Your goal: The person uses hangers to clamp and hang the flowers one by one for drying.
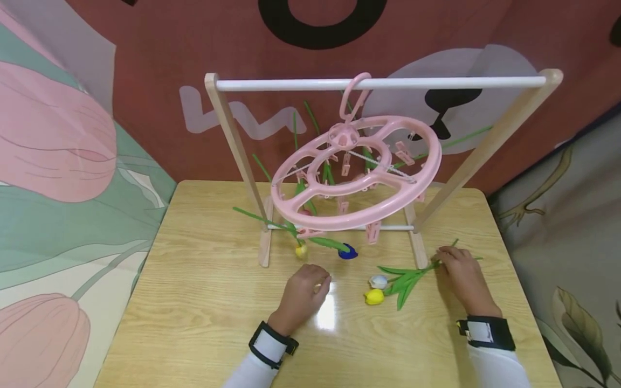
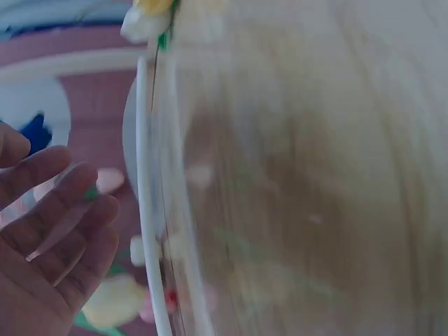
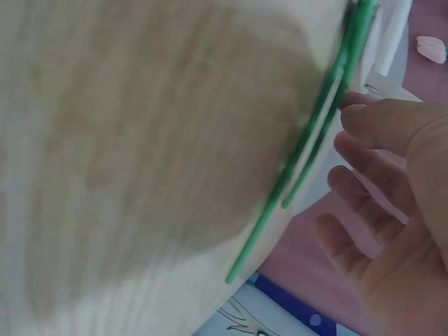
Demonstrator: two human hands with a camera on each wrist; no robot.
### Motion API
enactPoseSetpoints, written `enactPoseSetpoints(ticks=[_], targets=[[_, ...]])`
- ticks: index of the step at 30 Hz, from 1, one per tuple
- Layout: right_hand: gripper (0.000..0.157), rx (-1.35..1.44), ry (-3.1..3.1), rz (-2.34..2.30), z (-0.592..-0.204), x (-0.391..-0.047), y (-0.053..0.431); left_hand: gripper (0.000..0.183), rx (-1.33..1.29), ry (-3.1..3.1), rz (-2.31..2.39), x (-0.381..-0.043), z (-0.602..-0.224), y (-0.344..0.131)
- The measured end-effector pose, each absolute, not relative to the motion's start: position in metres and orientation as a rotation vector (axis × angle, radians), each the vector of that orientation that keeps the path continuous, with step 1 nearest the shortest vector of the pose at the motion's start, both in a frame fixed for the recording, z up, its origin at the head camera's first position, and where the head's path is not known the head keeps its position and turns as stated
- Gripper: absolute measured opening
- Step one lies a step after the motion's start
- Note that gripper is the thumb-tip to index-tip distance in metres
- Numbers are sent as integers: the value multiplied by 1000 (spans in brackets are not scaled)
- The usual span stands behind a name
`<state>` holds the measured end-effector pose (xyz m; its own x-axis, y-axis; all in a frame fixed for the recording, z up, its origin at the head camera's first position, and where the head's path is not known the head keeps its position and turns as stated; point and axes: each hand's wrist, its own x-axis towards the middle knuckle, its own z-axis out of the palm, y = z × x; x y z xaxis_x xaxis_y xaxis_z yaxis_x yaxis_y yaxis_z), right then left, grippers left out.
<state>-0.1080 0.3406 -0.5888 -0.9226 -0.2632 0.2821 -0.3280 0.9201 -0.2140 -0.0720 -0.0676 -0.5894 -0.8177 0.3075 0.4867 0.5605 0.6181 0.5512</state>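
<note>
A white tulip [image 1: 378, 282] and a yellow tulip [image 1: 374, 297] lie side by side on the table, their blooms toward the middle. My right hand [image 1: 461, 272] is at their green stems [image 3: 318, 129], with thumb and forefinger tips right beside them and the other fingers loosely bent. My left hand [image 1: 303, 293] hovers in front of the rack, fingers relaxed and apart, holding nothing. Above and beyond it hangs a round pink clip hanger [image 1: 339, 221]. Artificial tulips hang from its clips, among them a blue tulip [image 1: 347, 251] and a pale yellow tulip [image 1: 301, 251].
The hanger hooks over the white bar [image 1: 286, 84] of a wooden stand, whose right foot [image 1: 418, 250] reaches close to the loose stems. Several green stems stick out around the hanger. A pink clip [image 1: 373, 233] dangles at its front. Printed cloth hangs behind the wooden table [image 1: 194, 302].
</note>
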Motion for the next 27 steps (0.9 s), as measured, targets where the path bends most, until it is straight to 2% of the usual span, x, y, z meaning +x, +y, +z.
enactPoseSetpoints(ticks=[14, 19, 27], targets=[[24, 558, -2759, 373, -594, -106, 340, 20, -1085, -2555, -849, -71, -576, -9], [22, 543, -2809, 443, -578, -100, 331, 24, -1107, -2523, -874, -73, -567, 6], [24, 617, -2724, 446, -539, -94, 306, 45, -1137, -2539, -678, -76, -558, 24]])
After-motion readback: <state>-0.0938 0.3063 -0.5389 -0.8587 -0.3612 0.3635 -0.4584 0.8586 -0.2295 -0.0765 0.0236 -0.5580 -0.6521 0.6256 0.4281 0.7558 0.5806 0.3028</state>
